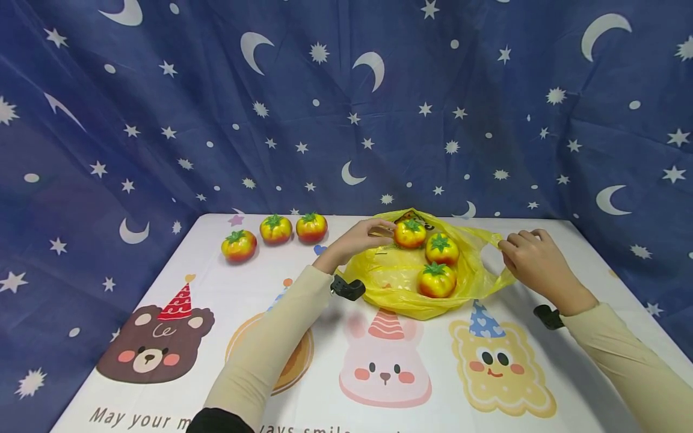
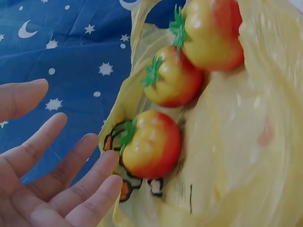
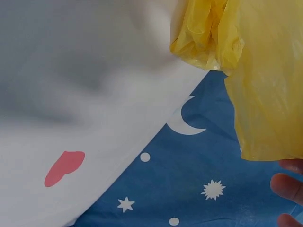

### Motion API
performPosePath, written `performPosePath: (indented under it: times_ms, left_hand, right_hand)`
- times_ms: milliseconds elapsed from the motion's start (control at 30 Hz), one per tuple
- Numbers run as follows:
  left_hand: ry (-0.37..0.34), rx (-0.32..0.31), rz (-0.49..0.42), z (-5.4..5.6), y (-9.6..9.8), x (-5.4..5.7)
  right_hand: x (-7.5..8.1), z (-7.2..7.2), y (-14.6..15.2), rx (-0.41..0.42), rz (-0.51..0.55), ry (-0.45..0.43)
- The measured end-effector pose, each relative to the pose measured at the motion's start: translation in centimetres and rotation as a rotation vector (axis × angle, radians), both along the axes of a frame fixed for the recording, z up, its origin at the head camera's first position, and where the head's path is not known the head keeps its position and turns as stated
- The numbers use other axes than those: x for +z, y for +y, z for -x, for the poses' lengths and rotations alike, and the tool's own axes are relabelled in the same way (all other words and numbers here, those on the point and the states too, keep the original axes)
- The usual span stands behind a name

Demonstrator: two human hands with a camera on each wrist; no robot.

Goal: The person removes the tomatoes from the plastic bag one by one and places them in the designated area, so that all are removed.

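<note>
A yellow plastic bag (image 1: 390,267) lies spread on the table, its mouth facing up and three toy tomatoes inside. They are red and yellow with green leafy tops: one at the back (image 1: 409,234), one in the middle (image 1: 442,249) and one at the front (image 1: 436,280). My left hand (image 1: 365,239) reaches over the bag's left rim; in the left wrist view its fingers (image 2: 90,187) are spread, tips close beside the nearest tomato (image 2: 152,144). At the bag's right side, my right hand (image 1: 536,261) pinches the bag's handle and draws it outward.
Outside the bag, three more toy tomatoes stand at the table's back left: one nearer (image 1: 239,246), two behind it (image 1: 276,230) (image 1: 311,228). A white cartoon-printed cloth (image 1: 325,373) covers the table. A blue star-and-moon curtain (image 1: 303,120) hangs along the back.
</note>
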State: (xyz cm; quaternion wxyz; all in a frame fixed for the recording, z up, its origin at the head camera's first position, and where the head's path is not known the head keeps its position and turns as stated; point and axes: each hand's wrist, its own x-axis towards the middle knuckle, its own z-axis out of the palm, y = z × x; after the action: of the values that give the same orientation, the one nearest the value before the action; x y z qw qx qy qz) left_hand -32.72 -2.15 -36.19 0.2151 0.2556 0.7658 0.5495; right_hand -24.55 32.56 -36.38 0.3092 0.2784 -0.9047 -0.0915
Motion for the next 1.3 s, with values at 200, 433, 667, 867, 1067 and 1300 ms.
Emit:
performPosePath:
  times_ms: [200,433,667,867,1067,1300]
  left_hand:
    - [-0.014,-0.016,0.002,-0.5,1.7,-0.5]
    - [-0.049,0.002,0.053,-0.9,3.4,-1.1]
    - [-0.148,0.035,0.054,-1.4,4.9,-1.2]
    - [-0.196,0.067,0.014,-2.0,5.9,-1.8]
    - [-0.193,0.061,0.01,-2.6,6.8,-2.9]
    - [-0.188,0.049,0.04,-3.3,7.2,-3.6]
  right_hand:
    - [0.0,0.0,0.0,-0.003,0.002,-0.004]
    - [-0.1,0.1,0.1,0.011,0.011,0.001]
    - [-0.1,0.0,-0.1,0.015,0.017,0.001]
    - [-0.1,0.0,-0.1,0.012,0.011,0.007]
    - [-0.2,-0.1,-0.1,0.002,0.009,0.002]
    - [-0.2,-0.1,-0.2,-0.027,0.005,-0.032]
